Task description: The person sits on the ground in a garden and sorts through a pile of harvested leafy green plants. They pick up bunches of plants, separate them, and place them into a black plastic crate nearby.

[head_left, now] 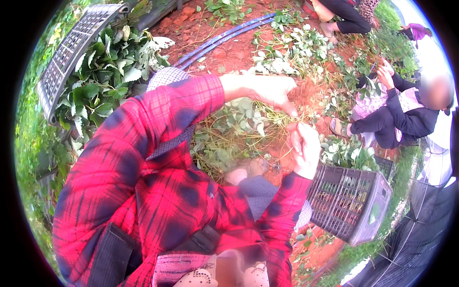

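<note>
In front of me my left hand (273,91) is closed around a bunch of strawberry plants (275,116), their thin green stems under its fingers. Reddish-brown roots (307,93) stick out past the fingertips to the right. Just below and to the right, my right hand (306,149) has its fingers bent together near the thumb; what they hold, if anything, I cannot make out. A heap of cut leaves and stems (224,138) lies on the ground beneath both hands, between my knees.
A dark plastic crate (342,203) with leafy plants stands at my right. Another crate (79,57) full of plants (103,79) is at upper left. Blue pipes (224,39) cross the red soil (191,28). A co-worker (401,115) sits at right; others are farther off.
</note>
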`<control>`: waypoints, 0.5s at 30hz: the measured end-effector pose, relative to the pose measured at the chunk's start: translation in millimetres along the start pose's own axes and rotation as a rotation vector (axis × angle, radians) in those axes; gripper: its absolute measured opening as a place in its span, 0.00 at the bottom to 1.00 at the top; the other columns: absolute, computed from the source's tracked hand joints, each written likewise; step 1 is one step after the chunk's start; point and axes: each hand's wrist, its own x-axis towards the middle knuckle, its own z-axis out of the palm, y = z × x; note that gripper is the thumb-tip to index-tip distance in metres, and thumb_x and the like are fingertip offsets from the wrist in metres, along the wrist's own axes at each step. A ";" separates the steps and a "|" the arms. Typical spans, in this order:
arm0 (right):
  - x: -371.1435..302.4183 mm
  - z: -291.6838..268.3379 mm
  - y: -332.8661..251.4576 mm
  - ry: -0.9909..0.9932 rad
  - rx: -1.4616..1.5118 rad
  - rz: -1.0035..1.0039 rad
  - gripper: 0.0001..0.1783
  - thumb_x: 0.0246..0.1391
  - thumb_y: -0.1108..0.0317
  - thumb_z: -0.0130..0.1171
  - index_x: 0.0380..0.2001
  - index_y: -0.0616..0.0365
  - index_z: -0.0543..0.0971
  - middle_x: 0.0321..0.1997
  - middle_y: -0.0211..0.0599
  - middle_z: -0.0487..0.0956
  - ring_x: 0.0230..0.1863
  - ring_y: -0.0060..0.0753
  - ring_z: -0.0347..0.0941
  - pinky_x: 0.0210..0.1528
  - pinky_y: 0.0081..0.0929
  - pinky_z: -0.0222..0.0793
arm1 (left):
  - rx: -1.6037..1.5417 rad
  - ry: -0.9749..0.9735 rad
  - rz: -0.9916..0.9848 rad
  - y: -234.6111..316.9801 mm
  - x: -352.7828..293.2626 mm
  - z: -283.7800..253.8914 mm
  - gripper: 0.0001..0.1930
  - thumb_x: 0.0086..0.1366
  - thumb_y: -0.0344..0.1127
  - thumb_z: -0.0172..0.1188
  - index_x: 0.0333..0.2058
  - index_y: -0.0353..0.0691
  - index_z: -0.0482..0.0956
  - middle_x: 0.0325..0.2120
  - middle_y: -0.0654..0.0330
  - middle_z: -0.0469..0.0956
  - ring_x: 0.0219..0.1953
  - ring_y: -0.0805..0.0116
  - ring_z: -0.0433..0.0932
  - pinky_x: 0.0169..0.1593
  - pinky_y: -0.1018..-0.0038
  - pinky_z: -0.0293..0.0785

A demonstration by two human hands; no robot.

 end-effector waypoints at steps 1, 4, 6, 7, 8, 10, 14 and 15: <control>0.1 2.3 -1.7 0.014 -0.067 0.011 0.15 0.50 0.65 0.46 0.25 0.71 0.73 0.06 0.25 0.59 0.07 0.14 0.48 0.13 0.14 0.43 | 0.149 -0.063 -0.033 0.5 0.0 1.0 0.16 0.51 0.33 0.57 0.40 0.36 0.71 0.32 0.58 0.76 0.29 0.71 0.73 0.32 0.75 0.69; -0.8 2.8 -10.6 0.033 -0.159 0.021 0.13 0.50 0.67 0.47 0.24 0.68 0.73 0.08 0.25 0.61 0.10 0.13 0.51 0.13 0.13 0.43 | 0.214 0.022 0.019 -7.2 -1.9 4.1 0.18 0.49 0.35 0.59 0.40 0.34 0.70 0.31 0.54 0.76 0.33 0.66 0.74 0.37 0.71 0.69; -0.9 -0.1 -13.1 0.078 -0.255 0.005 0.12 0.49 0.64 0.49 0.25 0.65 0.73 0.10 0.25 0.65 0.10 0.12 0.53 0.13 0.10 0.46 | 0.208 0.055 -0.025 -7.3 -2.8 3.1 0.18 0.50 0.36 0.59 0.39 0.34 0.71 0.29 0.53 0.76 0.31 0.65 0.74 0.37 0.71 0.69; -0.8 0.1 -12.5 0.099 -0.348 -0.018 0.12 0.49 0.65 0.49 0.25 0.64 0.74 0.10 0.26 0.66 0.10 0.13 0.55 0.13 0.11 0.47 | 0.209 0.044 -0.078 -2.5 -5.1 1.3 0.18 0.50 0.37 0.59 0.38 0.34 0.71 0.29 0.53 0.76 0.31 0.66 0.74 0.37 0.70 0.69; -0.7 1.2 -11.7 0.121 -0.441 -0.042 0.11 0.48 0.66 0.48 0.24 0.64 0.74 0.11 0.26 0.66 0.11 0.13 0.56 0.14 0.11 0.49 | 0.211 0.034 -0.130 4.4 -7.5 -1.5 0.18 0.50 0.37 0.59 0.38 0.34 0.72 0.29 0.53 0.76 0.31 0.66 0.74 0.36 0.70 0.69; 1.7 -1.1 -5.9 0.185 -0.677 -0.144 0.11 0.47 0.66 0.48 0.24 0.63 0.75 0.12 0.30 0.68 0.12 0.18 0.60 0.16 0.15 0.53 | 0.223 0.051 -0.123 -0.9 -4.0 -0.6 0.17 0.50 0.38 0.59 0.37 0.34 0.72 0.26 0.54 0.76 0.29 0.66 0.74 0.34 0.70 0.69; 21.0 -1.5 14.1 0.490 -1.202 -0.436 0.12 0.45 0.65 0.49 0.25 0.63 0.76 0.16 0.45 0.72 0.18 0.36 0.70 0.23 0.30 0.63 | 0.142 0.201 -0.018 -0.9 -7.4 4.6 0.14 0.49 0.38 0.60 0.28 0.30 0.74 0.17 0.58 0.74 0.18 0.71 0.69 0.22 0.73 0.63; 25.6 -1.1 17.4 0.621 -1.325 -0.499 0.12 0.45 0.65 0.49 0.25 0.63 0.76 0.18 0.48 0.73 0.20 0.40 0.72 0.25 0.34 0.64 | 0.088 0.238 -0.015 6.6 -10.7 5.7 0.14 0.49 0.37 0.61 0.23 0.28 0.75 0.14 0.60 0.73 0.14 0.73 0.66 0.18 0.74 0.60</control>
